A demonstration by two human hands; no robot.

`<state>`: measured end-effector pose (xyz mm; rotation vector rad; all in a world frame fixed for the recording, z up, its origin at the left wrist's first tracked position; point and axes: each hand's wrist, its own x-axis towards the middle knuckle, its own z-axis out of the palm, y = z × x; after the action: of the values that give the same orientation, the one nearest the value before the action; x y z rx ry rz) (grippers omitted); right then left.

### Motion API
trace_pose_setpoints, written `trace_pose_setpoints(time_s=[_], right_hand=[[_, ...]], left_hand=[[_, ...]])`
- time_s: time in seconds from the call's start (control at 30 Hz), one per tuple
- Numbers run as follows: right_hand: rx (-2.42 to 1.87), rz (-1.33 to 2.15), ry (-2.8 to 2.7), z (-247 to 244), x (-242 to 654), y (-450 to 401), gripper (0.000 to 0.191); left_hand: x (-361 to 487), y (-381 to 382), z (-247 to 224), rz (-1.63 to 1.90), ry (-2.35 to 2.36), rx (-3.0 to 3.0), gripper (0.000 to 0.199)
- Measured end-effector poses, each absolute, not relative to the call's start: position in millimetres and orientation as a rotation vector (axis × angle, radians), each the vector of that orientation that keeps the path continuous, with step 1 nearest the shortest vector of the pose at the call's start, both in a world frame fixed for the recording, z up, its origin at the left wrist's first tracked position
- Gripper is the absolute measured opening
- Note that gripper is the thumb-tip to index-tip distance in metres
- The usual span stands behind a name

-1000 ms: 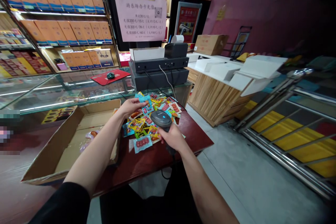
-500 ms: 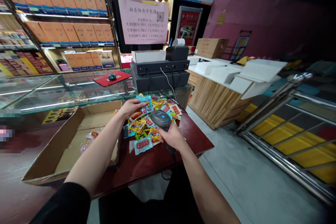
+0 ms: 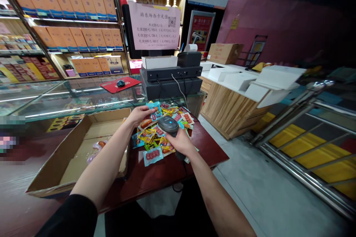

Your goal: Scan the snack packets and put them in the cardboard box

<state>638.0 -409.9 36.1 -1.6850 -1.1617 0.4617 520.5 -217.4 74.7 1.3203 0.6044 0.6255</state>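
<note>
My right hand (image 3: pixel 180 143) is wrapped round a dark grey barcode scanner (image 3: pixel 168 123), whose head points up and left and shows a small blue light. Between the fingers of my left hand (image 3: pixel 139 114) is a light blue snack packet (image 3: pixel 155 109), held just beyond the scanner's head. Beneath both hands spreads a pile of small snack packets (image 3: pixel 148 134) in yellow, blue and red. One clear packet of reddish round pieces (image 3: pixel 152 156) lies at the pile's near edge. The scanner's handle is partly hidden by my fingers.
An open cardboard box (image 3: pixel 79 163) with a few packets stands left on the dark red table (image 3: pixel 208 144). Behind are a glass counter (image 3: pixel 69 96), a red mouse pad (image 3: pixel 111 86) and a monitor with a pink sign (image 3: pixel 155 26). A metal railing (image 3: pixel 292 152) runs along the right.
The view has shifted slightly, so everything sits a little lower and further right. The scanner's head has tipped slightly left, nearer the blue packet. Both hands keep their holds.
</note>
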Motion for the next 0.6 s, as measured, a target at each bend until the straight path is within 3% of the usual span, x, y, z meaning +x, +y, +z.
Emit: trace_pose_setpoints(time_s=[0.3, 0.6], right_hand=[[-1.692, 0.434, -1.147, 31, 641, -409, 0.022], [-1.705, 0.498, -1.140, 34, 645, -411, 0.019]], left_hand=[[520, -216, 75, 0.604, 0.626, 1.339, 0.039], [520, -219, 85, 0.649, 0.660, 1.313, 0.046]])
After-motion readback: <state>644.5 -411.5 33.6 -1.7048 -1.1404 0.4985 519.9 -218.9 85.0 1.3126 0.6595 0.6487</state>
